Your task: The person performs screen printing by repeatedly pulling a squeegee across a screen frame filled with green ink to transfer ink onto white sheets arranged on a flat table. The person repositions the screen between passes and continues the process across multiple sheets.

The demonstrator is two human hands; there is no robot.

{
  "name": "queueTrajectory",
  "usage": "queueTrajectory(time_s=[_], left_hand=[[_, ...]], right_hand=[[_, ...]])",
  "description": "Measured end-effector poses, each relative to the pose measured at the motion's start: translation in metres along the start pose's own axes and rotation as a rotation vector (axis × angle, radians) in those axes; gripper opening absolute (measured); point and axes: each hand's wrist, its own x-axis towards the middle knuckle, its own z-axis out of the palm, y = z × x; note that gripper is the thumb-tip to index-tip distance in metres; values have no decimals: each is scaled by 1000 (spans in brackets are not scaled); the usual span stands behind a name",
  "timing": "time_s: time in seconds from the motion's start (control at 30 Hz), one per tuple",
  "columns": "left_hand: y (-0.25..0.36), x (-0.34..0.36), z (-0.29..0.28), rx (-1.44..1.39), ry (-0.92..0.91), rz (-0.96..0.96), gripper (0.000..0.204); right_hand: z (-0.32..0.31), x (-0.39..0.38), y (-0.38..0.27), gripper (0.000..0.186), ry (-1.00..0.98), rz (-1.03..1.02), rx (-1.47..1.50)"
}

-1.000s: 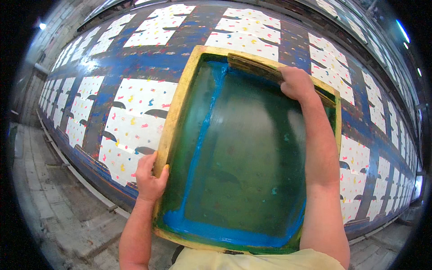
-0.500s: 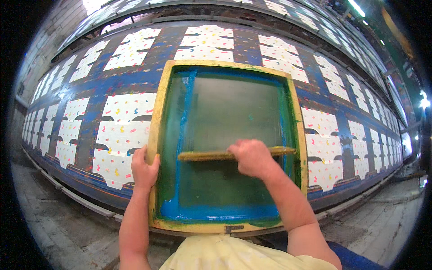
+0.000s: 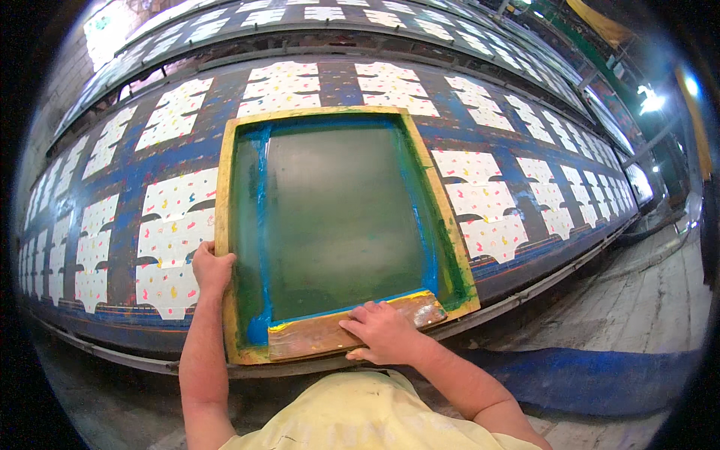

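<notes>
One pull looks finished: wooden board (image 3: pixel 304 337) slid from mid-view to lower centre, my right hand's (image 3: pixel 386 334) fingers clamped over it; my left hand's (image 3: pixel 212 268) fingers clamped on wooden frame (image 3: pixel 226 176), centre-left.

The left forearm (image 3: pixel 204 349) stands nearly upright, its left hand (image 3: pixel 213 267) curled, thumb pointing right. The right forearm (image 3: pixel 461 375) slants up leftward; the right hand (image 3: pixel 384 334) reaches left, fingers slightly parted, thumb below.
</notes>
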Motion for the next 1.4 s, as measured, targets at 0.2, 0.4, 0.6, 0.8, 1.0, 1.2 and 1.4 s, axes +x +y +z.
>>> queueTrajectory(time_s=[0.2, 0.4, 0.6, 0.8, 1.0, 1.2, 1.4], left_hand=[[-2, 12, -1, -165, 38, -15, 39], [46, 32, -26, -166, 36, 45, 38], [107, 10, 5, -188, 65, 74, 40], [184, -55, 128, -413, 46, 57, 42], [261, -140, 238, -393, 34, -40, 46], [313, -188, 299, -458, -6, -79, 45], [337, -208, 320, -427, -26, -84, 45]], right_hand=[[-32, -54, 116, 47, 437, 461, -220], [-39, -100, 203, 79, 456, 1026, 35], [-68, -147, 261, 71, 603, 961, 132], [-131, -235, 372, 70, 666, 990, 110], [-168, -326, 471, 71, 713, 1039, 92], [-188, -389, 534, 72, 689, 1095, 227], [-197, -416, 564, 71, 625, 1098, 232]])
